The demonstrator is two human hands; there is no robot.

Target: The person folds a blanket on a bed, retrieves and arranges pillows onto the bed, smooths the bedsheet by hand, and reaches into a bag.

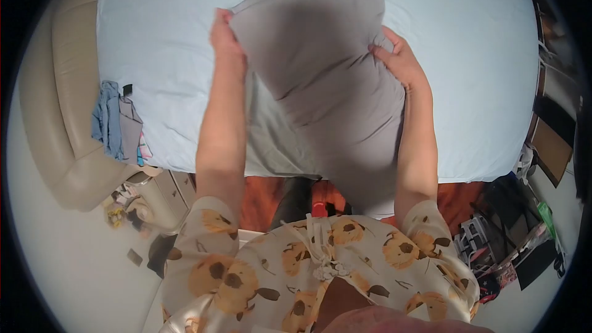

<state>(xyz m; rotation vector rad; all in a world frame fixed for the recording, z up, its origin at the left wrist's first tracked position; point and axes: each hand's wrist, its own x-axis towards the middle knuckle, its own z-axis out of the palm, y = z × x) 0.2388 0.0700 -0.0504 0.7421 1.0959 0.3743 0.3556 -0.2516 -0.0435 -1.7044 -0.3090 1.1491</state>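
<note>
A large piece of grey fabric (333, 68), folded in layers, stretches between my hands above the light blue sheet (166, 55) of a bed. It looks like a garment or bedding; I cannot tell which. My left hand (226, 36) grips its upper left edge, slightly blurred. On the opposite edge, my right hand (399, 60) pinches the fabric between thumb and fingers, with creases running from there. The lower part of the fabric hangs over the bed's near edge toward my body. A lighter layer shows at its far top end.
Folded clothes (117, 123) lie at the bed's left corner. Beyond that side stands a beige padded headboard (74, 86), with a bedside cabinet (163, 194) below it. Bags and assorted items (502, 228) crowd the lower right beside the bed.
</note>
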